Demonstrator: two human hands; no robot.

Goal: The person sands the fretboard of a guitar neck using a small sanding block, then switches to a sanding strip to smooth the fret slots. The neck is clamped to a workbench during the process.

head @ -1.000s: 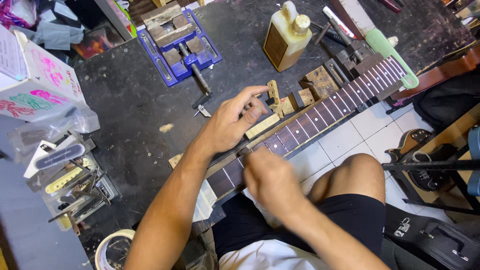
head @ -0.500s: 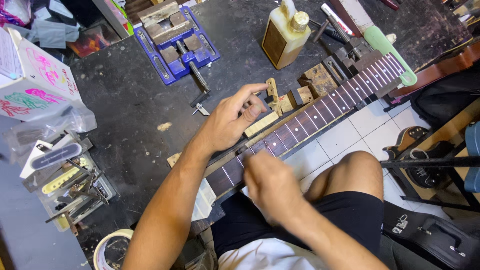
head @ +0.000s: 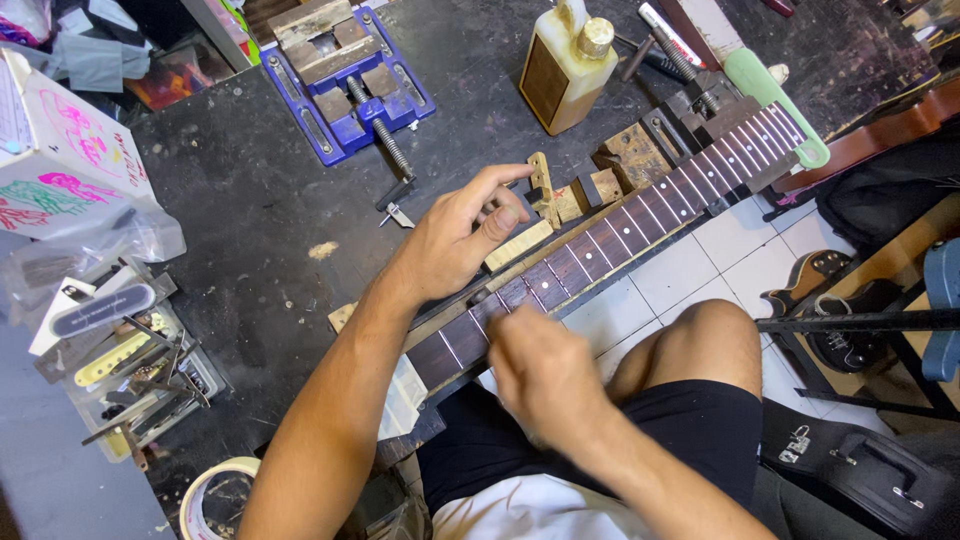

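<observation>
A guitar neck with a dark fretboard (head: pixel 640 220) lies diagonally along the edge of the black workbench (head: pixel 250 200). My left hand (head: pixel 455 245) rests on the bench beside the neck, fingers spread over a small wooden block (head: pixel 520 245) and pressing against the neck's far side. My right hand (head: pixel 540 375), blurred with motion, is closed just below the fretboard's lower frets; whatever it grips is hidden. Small wooden blocks (head: pixel 605 185) sit next to the neck beyond my left fingers.
A blue vise (head: pixel 345 85) and a yellowish glue bottle (head: pixel 565 65) stand at the back of the bench. A tray of tools (head: pixel 130 370) and a white box (head: pixel 60 150) sit left. A tape roll (head: pixel 215 495) lies near. Guitar parts and a black case (head: pixel 860 470) rest on the tiled floor at right.
My right hand has shifted slightly along the lower frets and is blurred with motion. My left hand stays in place on the neck and block.
</observation>
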